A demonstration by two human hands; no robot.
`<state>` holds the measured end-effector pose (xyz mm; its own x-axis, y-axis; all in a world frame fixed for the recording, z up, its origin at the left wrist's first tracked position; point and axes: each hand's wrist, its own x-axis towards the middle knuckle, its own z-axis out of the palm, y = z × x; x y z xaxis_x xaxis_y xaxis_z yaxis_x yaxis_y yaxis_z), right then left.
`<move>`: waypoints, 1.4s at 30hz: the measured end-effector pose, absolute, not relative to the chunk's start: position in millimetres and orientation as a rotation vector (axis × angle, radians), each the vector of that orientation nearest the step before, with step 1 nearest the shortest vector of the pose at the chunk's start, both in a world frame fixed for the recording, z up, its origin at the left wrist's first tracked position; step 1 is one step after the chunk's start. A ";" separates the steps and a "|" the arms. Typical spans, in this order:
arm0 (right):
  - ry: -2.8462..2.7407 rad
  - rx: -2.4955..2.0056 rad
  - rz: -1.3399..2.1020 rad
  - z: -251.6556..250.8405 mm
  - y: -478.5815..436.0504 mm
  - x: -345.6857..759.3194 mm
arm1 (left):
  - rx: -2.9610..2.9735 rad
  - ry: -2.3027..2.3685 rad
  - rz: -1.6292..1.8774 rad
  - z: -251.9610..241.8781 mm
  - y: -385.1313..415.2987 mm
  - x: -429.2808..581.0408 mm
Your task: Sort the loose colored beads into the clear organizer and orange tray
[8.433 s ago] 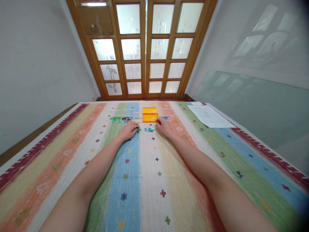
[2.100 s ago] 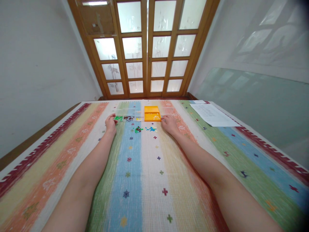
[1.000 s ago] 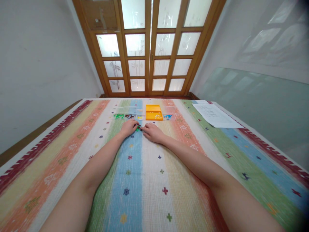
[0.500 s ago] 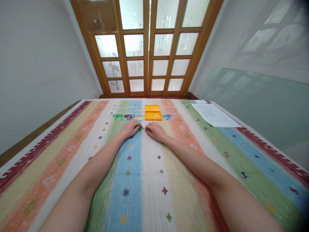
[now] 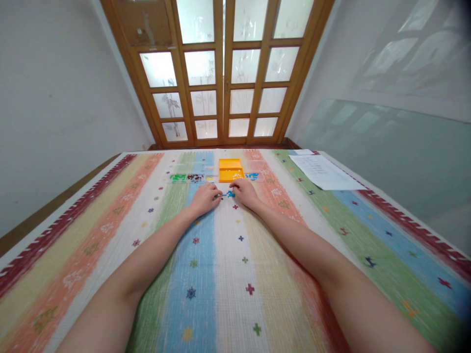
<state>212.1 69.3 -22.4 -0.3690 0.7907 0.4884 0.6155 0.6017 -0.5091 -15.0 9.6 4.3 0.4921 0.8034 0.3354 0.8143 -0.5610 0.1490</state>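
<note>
Striped cloth [image 5: 191, 264] over a table, glazed wooden doors [image 5: 220, 88] beyond, as viewed from my remote seat. Fingers, left hand [image 5: 206, 199]: bent, tips drawn close together, at the near-left edge of a small pile of loose blue pieces [image 5: 230, 194]. Fingers, right hand [image 5: 246, 193]: curled, thumb and forefinger a narrow gap apart or meeting, at the pile's right side; whether either hand pinches a piece, I cannot tell at this scale. Change noted: half a second ago both hands were at a green-and-dark pile to the left; now they flank the blue one, and I see no green between them. I judge the blue pieces to be the work in hand. Just beyond the fingers: one orange box [image 5: 225, 178], open, white pieces [image 5: 237, 176] inside. Either side of it: clear plastic tray [image 5: 261, 177]; to the left, green pieces [image 5: 178, 177], dark brown-red pieces [image 5: 195, 177] and yellow pieces [image 5: 210, 179]; to the right, more blue. Outermost, right: printed paper [image 5: 324, 172], lying flat.
</note>
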 end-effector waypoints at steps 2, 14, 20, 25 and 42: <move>-2.055 -1.147 0.326 -25.2 73.9 216.1 | -2.742 -1.405 -0.531 6.9 6.0 -12.0; -2.086 -1.132 0.359 -25.5 71.2 213.2 | -2.801 -1.506 -0.859 0.0 21.1 -30.3; -1.803 -1.217 0.621 -28.5 73.8 216.1 | -2.523 -1.874 -1.199 0.0 47.0 -71.5; -1.857 -1.226 0.654 -33.6 76.4 216.5 | -2.221 -2.132 -1.283 -5.4 69.7 -99.9; -2.273 -1.082 0.190 -20.7 51.1 212.1 | -1.900 -2.128 -0.931 -0.4 70.8 -101.6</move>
